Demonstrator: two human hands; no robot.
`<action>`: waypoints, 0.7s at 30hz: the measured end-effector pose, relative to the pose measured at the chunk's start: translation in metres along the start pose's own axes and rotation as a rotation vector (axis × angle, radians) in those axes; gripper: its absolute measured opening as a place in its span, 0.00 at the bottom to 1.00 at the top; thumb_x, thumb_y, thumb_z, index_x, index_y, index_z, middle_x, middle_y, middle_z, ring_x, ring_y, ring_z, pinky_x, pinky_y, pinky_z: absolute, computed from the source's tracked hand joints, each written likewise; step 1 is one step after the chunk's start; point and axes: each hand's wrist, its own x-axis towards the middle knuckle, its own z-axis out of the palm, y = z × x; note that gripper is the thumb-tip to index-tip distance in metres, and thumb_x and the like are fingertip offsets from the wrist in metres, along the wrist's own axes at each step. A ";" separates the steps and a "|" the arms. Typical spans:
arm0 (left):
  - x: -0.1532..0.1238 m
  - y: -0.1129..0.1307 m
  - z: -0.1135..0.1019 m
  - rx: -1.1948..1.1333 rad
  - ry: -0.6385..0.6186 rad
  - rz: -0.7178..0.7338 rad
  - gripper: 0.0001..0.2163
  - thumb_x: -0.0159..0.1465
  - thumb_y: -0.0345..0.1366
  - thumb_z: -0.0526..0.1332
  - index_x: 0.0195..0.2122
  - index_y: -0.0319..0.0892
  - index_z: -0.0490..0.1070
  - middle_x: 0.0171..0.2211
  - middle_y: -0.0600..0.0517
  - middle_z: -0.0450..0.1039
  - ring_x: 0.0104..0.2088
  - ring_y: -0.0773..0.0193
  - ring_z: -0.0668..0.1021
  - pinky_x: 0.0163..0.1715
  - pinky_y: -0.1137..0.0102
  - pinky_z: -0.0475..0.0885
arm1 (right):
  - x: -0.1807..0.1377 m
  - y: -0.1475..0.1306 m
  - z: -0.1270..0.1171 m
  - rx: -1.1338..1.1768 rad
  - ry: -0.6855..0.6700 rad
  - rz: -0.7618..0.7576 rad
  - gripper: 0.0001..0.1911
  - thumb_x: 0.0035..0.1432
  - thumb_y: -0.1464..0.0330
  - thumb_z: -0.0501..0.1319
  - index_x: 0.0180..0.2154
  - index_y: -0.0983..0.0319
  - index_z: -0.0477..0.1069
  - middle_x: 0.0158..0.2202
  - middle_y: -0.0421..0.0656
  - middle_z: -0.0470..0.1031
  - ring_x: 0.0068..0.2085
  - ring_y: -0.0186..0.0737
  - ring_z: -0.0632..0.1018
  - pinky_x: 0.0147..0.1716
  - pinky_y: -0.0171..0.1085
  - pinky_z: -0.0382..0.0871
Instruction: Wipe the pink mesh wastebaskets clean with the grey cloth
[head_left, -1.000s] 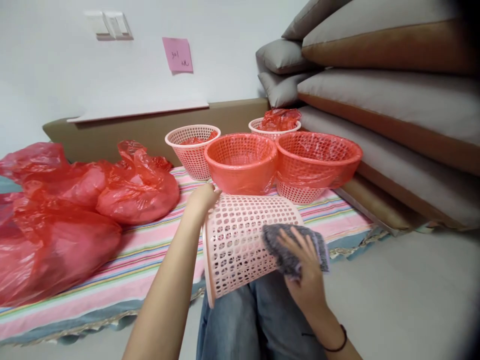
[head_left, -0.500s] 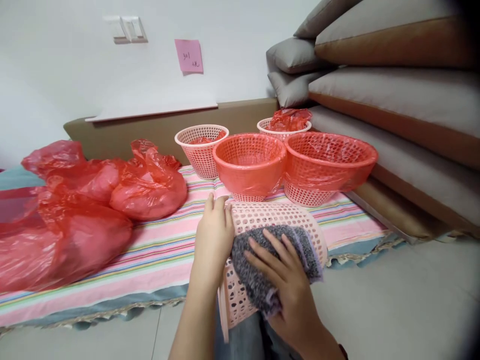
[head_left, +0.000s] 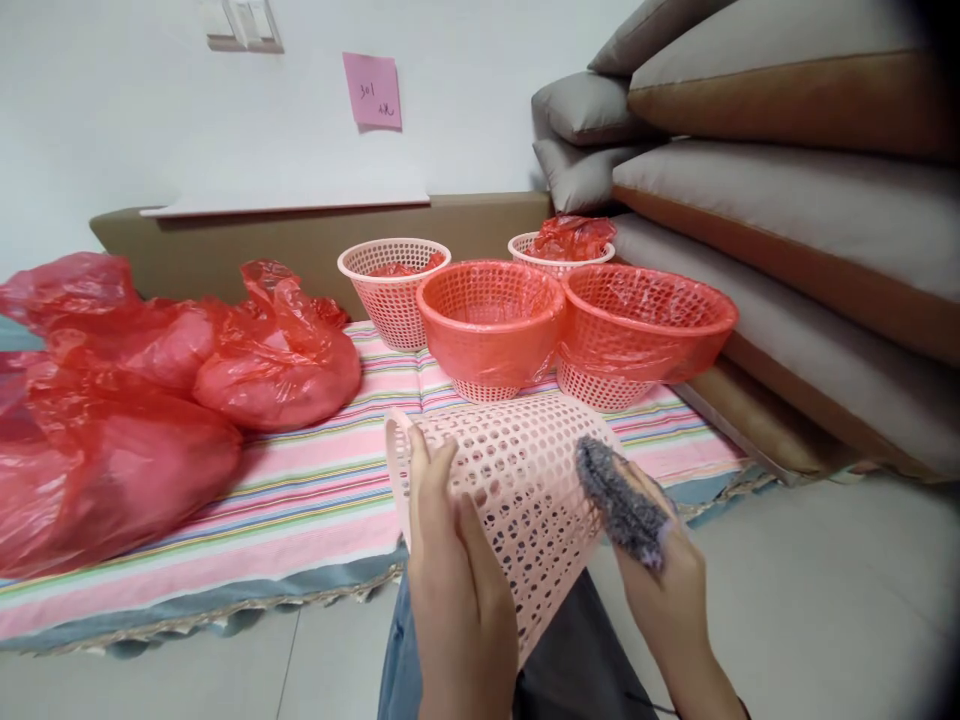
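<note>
A pale pink perforated plastic basket (head_left: 525, 480) lies on its side above my lap, its rim toward the left. My left hand (head_left: 450, 540) grips it at the rim end, fingers up along the outside. At the basket's right end, my right hand (head_left: 667, 560) holds a bunched dark grey cloth (head_left: 624, 505) with a lilac edge against the outer wall. Part of the cloth is tucked in my fingers and hidden.
Two baskets lined with red bags, a left one (head_left: 491, 310) and a right one (head_left: 649, 320), stand ahead on a striped cloth (head_left: 315, 490). Behind them are two pink baskets (head_left: 394, 300) (head_left: 562, 265). Filled red plastic bags (head_left: 142, 440) lie left; stacked cushions (head_left: 780, 210) rise right.
The held basket has turned, showing more of its side with the rim now at left. The grey cloth has moved right and become bunched in my right hand, which was spread over it.
</note>
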 end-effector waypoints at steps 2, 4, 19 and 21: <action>-0.007 0.005 0.005 -0.059 0.055 -0.018 0.21 0.74 0.36 0.52 0.68 0.50 0.59 0.74 0.47 0.51 0.73 0.57 0.55 0.70 0.58 0.57 | -0.004 -0.025 0.001 -0.001 -0.137 -0.126 0.28 0.65 0.64 0.57 0.66 0.55 0.65 0.66 0.47 0.69 0.69 0.58 0.66 0.66 0.65 0.59; -0.008 0.006 0.007 -0.080 0.087 -0.024 0.22 0.74 0.37 0.53 0.68 0.50 0.58 0.73 0.47 0.54 0.73 0.59 0.56 0.71 0.63 0.56 | -0.008 -0.047 0.001 -0.002 -0.273 -0.284 0.29 0.67 0.60 0.53 0.67 0.56 0.62 0.67 0.46 0.67 0.71 0.57 0.62 0.69 0.63 0.55; -0.026 -0.007 -0.038 -0.383 -0.019 -0.204 0.14 0.66 0.38 0.66 0.51 0.50 0.68 0.72 0.43 0.55 0.66 0.46 0.69 0.40 0.71 0.81 | 0.012 0.012 -0.022 0.039 -0.115 -0.052 0.27 0.64 0.69 0.61 0.63 0.55 0.69 0.62 0.47 0.73 0.65 0.56 0.71 0.65 0.63 0.64; -0.030 -0.003 -0.042 -0.421 0.040 -0.340 0.15 0.63 0.42 0.69 0.48 0.49 0.70 0.72 0.43 0.56 0.66 0.42 0.68 0.45 0.65 0.81 | 0.015 0.024 -0.026 0.029 -0.049 -0.041 0.27 0.63 0.71 0.62 0.63 0.55 0.69 0.61 0.48 0.75 0.63 0.55 0.74 0.63 0.61 0.68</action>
